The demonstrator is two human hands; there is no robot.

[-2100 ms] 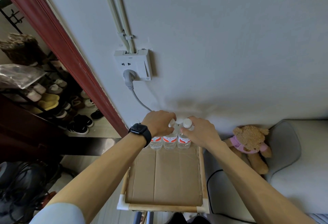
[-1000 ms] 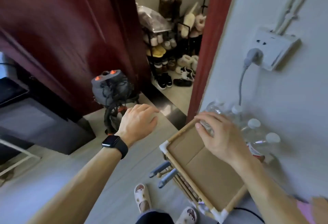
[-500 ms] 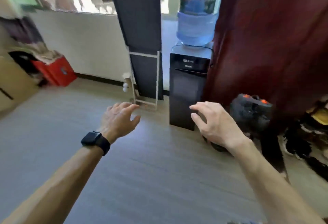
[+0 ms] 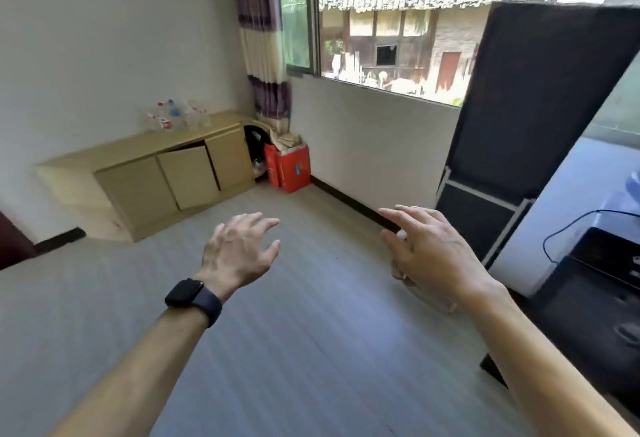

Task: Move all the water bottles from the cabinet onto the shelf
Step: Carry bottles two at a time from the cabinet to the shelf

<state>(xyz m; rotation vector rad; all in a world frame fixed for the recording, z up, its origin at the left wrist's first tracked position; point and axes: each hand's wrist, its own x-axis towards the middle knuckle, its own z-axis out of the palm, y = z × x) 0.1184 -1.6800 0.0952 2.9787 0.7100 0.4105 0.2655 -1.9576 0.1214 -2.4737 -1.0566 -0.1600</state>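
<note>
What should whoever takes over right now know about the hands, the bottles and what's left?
Left hand: open, empty, fingers spread.
Right hand: open, empty too.
Water bottles: a cluster stands on top of the cabinet across the room; its middle door hangs ajar.
Shelf: out of view, so what is done cannot be counted.
Left: carry those bottles to the shelf.

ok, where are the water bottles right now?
Head view, upper left: the water bottles are clustered on top of the low wooden cabinet, near its right end, left of the striped curtain.
</note>
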